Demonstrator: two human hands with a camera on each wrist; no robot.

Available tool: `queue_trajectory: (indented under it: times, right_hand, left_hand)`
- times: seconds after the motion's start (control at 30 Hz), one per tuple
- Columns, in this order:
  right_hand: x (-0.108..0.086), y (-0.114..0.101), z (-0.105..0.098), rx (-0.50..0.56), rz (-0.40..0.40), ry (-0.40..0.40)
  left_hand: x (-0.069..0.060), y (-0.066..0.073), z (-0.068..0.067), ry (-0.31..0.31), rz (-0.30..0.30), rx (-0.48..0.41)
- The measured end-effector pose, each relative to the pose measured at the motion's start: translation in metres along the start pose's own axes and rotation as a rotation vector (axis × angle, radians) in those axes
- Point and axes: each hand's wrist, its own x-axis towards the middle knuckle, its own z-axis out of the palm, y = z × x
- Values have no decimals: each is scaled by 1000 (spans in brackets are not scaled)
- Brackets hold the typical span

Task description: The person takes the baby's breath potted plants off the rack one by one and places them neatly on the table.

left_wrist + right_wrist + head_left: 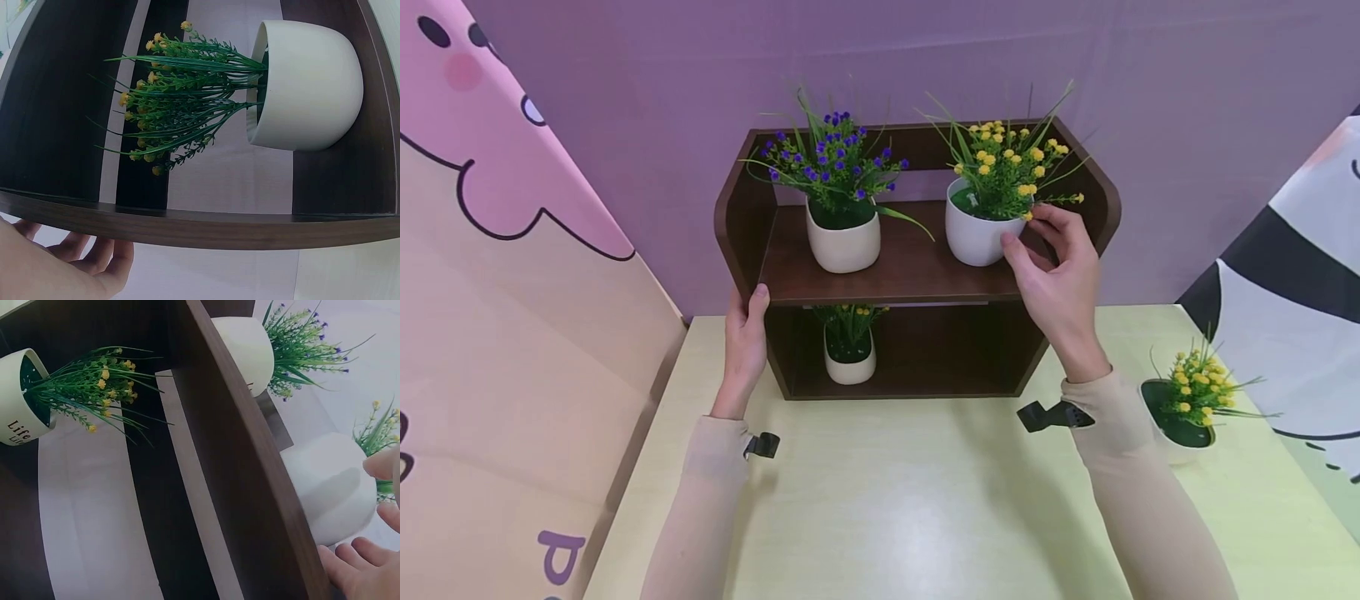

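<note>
The step in hand looks like placing a white pot of yellow flowers [981, 237] on the upper board of the brown shelf unit [917, 279], near its right end and front edge. The right hand [1063, 275] is curved about the pot's right side, thumb on its front and fingers beyond; how firmly they press cannot be told. The left hand [745, 346] grips the unit's left panel at the front edge. A purple-flowered pot [844, 246] stands toward the upper board's left end. The next move probably calls for setting the pot level and parting the fingers clear of the stems, the unit held steady. The right panel hides the pot's base in the right wrist view, so its contact with the board is uncertain. The upper board cuts off the lower pot's [850, 371] flowers in the head view, and the right sleeve [1142, 483] partly covers another yellow-flowered pot [1183, 429] near the table's [910, 500] right edge.
</note>
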Motion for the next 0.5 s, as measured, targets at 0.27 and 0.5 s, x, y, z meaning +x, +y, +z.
queue_trajectory:
  times: [0.27,0.5]
  right_hand:
    - [3,4,3,-19,39,-29]
    - [4,2,5,-33,37,-39]
  left_hand:
    - [-1,0,0,3,-7,4]
    - [-1,0,0,2,0,-7]
